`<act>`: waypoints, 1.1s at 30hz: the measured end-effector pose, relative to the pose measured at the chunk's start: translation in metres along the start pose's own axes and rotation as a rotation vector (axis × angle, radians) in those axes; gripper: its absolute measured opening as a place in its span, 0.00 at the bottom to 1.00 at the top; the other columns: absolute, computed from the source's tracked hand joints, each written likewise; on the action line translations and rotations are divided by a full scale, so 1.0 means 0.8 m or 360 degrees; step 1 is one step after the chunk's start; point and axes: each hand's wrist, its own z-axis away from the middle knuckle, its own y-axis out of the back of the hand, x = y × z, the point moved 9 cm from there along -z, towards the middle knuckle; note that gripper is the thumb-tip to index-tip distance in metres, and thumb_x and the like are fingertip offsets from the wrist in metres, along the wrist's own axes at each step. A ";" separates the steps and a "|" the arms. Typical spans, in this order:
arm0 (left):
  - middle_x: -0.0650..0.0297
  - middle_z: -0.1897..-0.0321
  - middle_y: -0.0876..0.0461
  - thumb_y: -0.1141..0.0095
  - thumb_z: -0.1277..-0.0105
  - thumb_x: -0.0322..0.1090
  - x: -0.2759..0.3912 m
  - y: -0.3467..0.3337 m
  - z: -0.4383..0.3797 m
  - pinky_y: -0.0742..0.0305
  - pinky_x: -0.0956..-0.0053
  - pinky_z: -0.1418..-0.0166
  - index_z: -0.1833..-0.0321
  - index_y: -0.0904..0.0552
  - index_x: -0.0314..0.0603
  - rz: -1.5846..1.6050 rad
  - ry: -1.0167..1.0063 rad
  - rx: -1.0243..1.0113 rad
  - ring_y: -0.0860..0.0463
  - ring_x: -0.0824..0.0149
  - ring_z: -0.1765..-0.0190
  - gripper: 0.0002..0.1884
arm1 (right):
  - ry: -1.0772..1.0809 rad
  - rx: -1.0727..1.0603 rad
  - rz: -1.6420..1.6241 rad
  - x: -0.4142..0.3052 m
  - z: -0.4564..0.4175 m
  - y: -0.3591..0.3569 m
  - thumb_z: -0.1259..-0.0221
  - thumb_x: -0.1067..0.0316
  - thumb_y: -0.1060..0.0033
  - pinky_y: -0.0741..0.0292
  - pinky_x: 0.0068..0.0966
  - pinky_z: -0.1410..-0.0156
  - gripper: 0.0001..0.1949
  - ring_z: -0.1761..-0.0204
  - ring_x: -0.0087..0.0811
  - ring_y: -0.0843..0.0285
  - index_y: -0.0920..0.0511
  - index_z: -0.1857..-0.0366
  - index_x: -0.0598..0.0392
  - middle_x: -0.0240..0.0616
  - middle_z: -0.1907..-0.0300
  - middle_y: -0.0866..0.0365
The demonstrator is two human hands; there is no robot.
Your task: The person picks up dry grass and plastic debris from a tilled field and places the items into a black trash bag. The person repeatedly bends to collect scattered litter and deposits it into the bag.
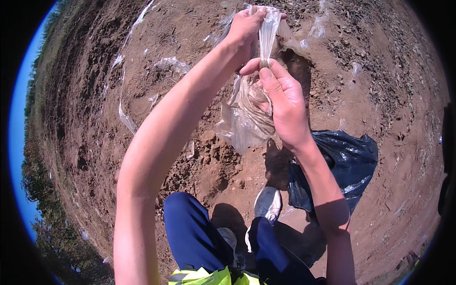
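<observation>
A strip of thin clear plastic film (269, 34) is drawn taut between my two hands. My left hand (247, 26) grips its upper end near the top of the view. Lower down, my right hand (283, 94) pinches the gathered film between thumb and forefinger. A crumpled, dirt-stained bundle of the same film (245, 117) hangs at the right palm and fingers, spreading below them. Right of the right forearm, a black plastic bag (351, 160) lies on the soil, partly hidden by that forearm.
Bare, lumpy soil (210, 171) surrounds my feet. Film scraps (172, 64) and a long film strip (126, 119) lie at the left, more scraps (318, 28) at the upper right. Dry leaf litter (388, 82) covers ground at the right. My white shoes (268, 205) stand close below.
</observation>
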 end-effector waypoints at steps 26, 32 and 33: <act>0.50 0.75 0.22 0.51 0.33 0.33 -0.011 -0.149 0.157 0.30 0.69 0.67 0.57 0.22 0.37 -0.1128 -0.0041 -0.0687 0.24 0.62 0.76 0.08 | -0.1059 0.0710 -0.0803 0.094 0.035 0.210 0.35 0.35 0.73 0.27 0.37 0.44 0.33 0.53 0.35 0.25 0.27 0.48 0.54 0.40 0.54 0.23; 0.49 0.73 0.21 0.51 0.33 0.34 0.032 -0.170 0.171 0.28 0.67 0.63 0.61 0.22 0.35 -0.1395 0.0115 -0.0551 0.19 0.54 0.69 0.09 | -0.1001 0.1220 -0.0321 0.008 0.007 0.224 0.32 0.59 0.55 0.37 0.17 0.70 0.13 0.76 0.19 0.36 0.22 0.61 0.55 0.24 0.78 0.30; 0.49 0.73 0.20 0.51 0.33 0.34 0.042 -0.177 0.167 0.27 0.68 0.63 0.61 0.22 0.35 -0.1394 0.0124 -0.0525 0.19 0.56 0.70 0.09 | -0.0971 0.1228 -0.0306 -0.010 0.000 0.220 0.31 0.61 0.57 0.40 0.16 0.71 0.12 0.78 0.17 0.39 0.22 0.61 0.56 0.23 0.79 0.32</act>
